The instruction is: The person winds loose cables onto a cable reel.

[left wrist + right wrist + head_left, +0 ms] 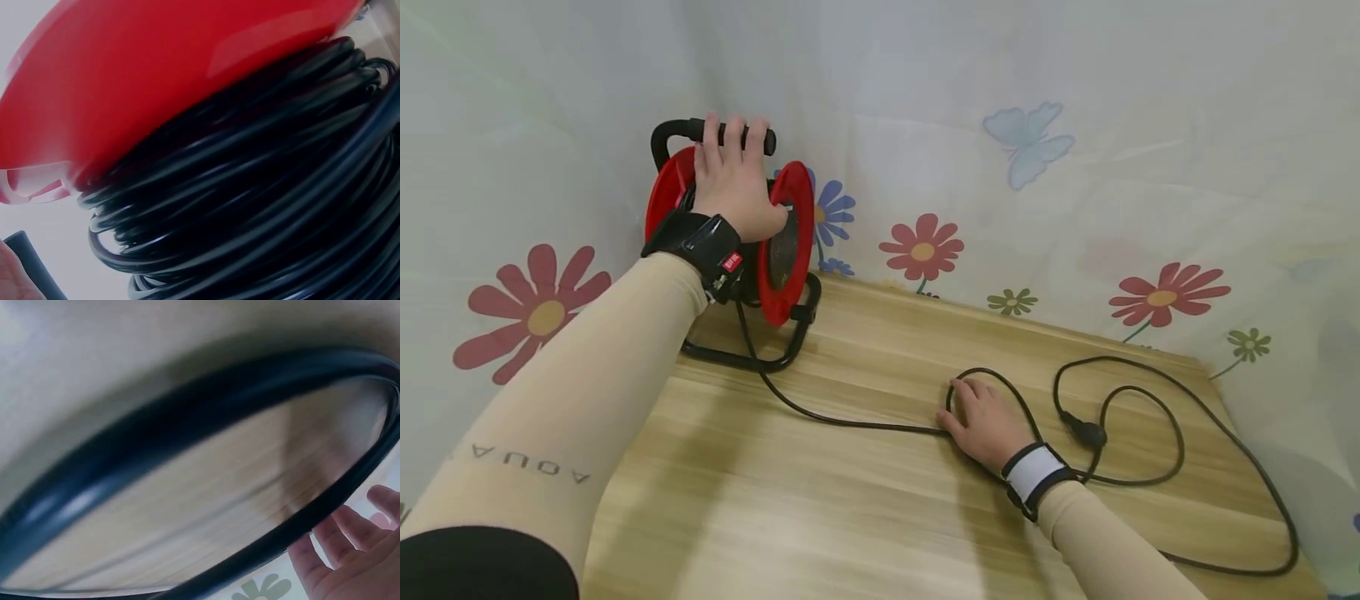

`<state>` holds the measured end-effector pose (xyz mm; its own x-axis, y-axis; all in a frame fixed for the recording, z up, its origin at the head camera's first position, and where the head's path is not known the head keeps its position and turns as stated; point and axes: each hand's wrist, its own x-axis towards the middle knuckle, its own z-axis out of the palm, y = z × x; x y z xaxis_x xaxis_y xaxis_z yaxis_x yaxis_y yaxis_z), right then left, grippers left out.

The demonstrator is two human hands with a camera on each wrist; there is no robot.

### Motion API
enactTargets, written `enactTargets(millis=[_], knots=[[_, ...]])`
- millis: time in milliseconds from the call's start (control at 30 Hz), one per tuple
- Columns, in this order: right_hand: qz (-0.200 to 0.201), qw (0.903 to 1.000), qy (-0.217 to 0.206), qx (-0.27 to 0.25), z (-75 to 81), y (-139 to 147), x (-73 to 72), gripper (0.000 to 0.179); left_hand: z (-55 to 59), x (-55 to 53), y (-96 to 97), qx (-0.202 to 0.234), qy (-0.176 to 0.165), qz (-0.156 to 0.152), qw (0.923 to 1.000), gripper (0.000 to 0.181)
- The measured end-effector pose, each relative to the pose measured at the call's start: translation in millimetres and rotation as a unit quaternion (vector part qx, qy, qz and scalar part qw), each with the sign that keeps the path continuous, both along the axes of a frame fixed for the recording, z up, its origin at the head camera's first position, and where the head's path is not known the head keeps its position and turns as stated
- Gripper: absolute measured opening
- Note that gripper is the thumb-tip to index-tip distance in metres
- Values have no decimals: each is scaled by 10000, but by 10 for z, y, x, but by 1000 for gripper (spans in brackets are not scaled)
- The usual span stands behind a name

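Observation:
A cable reel point(786, 250) with red side discs and a black frame stands at the left back of the wooden table. My left hand point(737, 183) has its fingers bent over the black handle point(769, 142), the thumb beside the right red disc. Black cable point(250, 187) is wound in many turns between the discs. One length of cable point(850, 423) runs from the reel to my right hand point(992, 429). That hand lies low over a cable loop, fingers mostly straight and spread; in the right wrist view the fingers point(334, 540) touch the cable.
At the right, more cable lies in loose loops on the wooden tabletop point(850, 517), with a black plug point(1086, 432) among them. A pale curtain-like sheet point(887, 100) with printed flowers and a butterfly hangs behind and beside the table.

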<state>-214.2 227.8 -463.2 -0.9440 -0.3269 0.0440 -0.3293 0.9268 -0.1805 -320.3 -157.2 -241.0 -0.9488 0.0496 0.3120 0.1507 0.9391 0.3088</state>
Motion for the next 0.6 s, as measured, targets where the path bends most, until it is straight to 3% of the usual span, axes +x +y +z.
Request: enactTargets(millis=[600], knots=[[222,9994,195,-182,-20,115,134,57,-76,29,10,-51,30,120,9999,100]])
